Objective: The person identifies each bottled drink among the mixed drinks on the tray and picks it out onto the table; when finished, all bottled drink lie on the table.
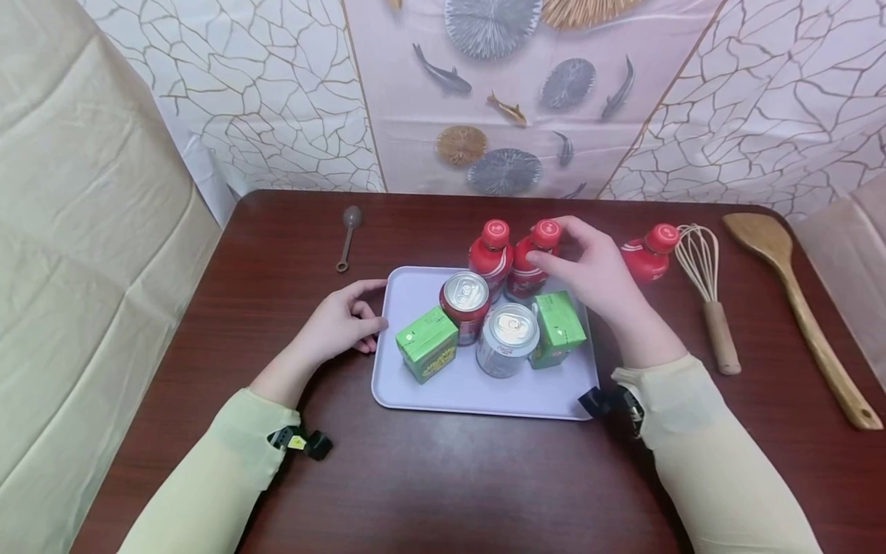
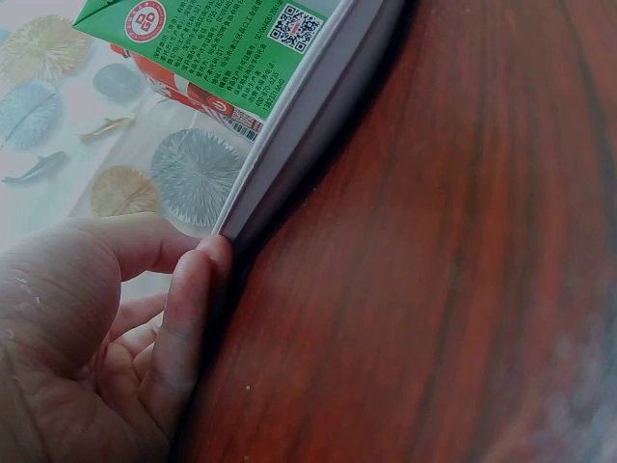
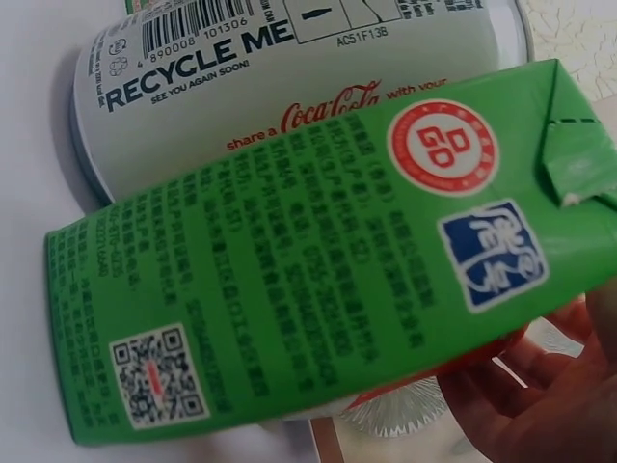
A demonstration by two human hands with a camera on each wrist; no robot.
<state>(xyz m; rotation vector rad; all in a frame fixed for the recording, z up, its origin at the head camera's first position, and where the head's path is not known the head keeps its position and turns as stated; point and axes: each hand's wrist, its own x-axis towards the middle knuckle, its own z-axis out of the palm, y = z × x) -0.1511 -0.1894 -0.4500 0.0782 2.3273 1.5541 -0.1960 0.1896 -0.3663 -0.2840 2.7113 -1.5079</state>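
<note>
While the left hand [image 1: 341,323] pinches the tray [image 1: 443,396] by its edge, the right hand [image 1: 595,271] holds the middle red bottle [image 1: 526,272] at the tray's back: likely heavy and slippery, best squeezed under its cap [image 1: 546,231].

Brown table [image 1: 450,477], tray [image 1: 443,396], spoon [image 1: 349,235], bottle [image 1: 647,258], whisk [image 1: 717,322], wooden spatula [image 1: 801,300]

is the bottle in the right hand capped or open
Capped: the head view shows a red cap on top of the bottle in the right hand.
</note>
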